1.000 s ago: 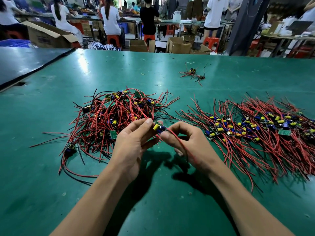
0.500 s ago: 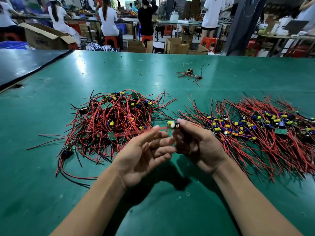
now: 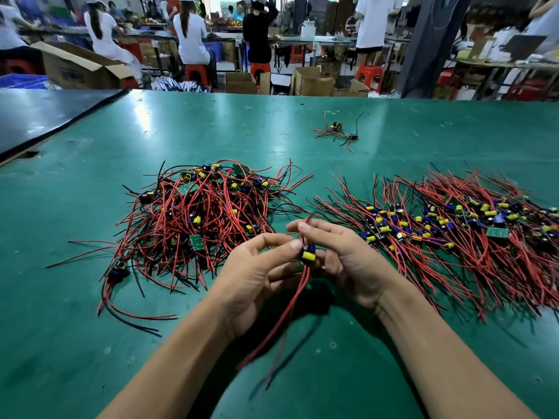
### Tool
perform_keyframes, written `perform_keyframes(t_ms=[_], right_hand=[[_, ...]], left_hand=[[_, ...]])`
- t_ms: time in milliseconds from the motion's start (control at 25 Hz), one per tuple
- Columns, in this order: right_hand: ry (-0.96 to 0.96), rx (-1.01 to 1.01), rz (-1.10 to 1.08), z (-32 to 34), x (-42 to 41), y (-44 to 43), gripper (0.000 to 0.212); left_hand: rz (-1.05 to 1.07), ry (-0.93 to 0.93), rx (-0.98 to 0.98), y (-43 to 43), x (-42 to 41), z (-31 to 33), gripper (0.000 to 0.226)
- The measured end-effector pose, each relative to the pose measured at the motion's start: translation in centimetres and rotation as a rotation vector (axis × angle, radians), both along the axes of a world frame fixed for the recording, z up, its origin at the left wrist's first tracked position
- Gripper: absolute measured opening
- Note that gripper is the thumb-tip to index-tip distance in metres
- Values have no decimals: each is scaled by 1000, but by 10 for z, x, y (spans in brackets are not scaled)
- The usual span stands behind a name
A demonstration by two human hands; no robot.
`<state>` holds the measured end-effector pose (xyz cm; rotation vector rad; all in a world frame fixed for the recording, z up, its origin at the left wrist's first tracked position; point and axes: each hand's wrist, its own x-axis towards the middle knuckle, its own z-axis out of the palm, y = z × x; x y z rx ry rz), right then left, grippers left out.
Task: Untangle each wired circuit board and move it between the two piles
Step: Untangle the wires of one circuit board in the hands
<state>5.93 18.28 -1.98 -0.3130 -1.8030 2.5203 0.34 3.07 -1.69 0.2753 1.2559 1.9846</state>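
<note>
One circuit board point(image 3: 308, 255) was pinched between left hand point(image 3: 254, 276) and right hand point(image 3: 348, 258), wires point(image 3: 290, 306) trailing nearward; right pile point(image 3: 453, 225) lay nearer the right hand.

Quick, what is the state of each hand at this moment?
Left hand: pinches the wired circuit board.
Right hand: grips the same board from the other side.

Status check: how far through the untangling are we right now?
Done: a combed-out pile lies on the right. In hand: one board, pinched between the left hand and right hand, its red wires hanging free. Left: the sizeable tangled pile on the left, plus a stray board farther back.
</note>
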Motion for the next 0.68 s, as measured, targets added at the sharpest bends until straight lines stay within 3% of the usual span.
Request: perform_keyframes(t_ms=[200, 520, 680], right_hand=[[-35, 83, -24, -4, 4, 6, 31], [-42, 242, -15, -3, 6, 7, 14], [-35, 534, -149, -1, 5, 13, 10]], left_hand=[[-61, 88, -107, 5, 3, -10, 13], [-56, 154, -130, 7, 6, -15, 7], [-37, 194, -192, 10, 7, -13, 10]])
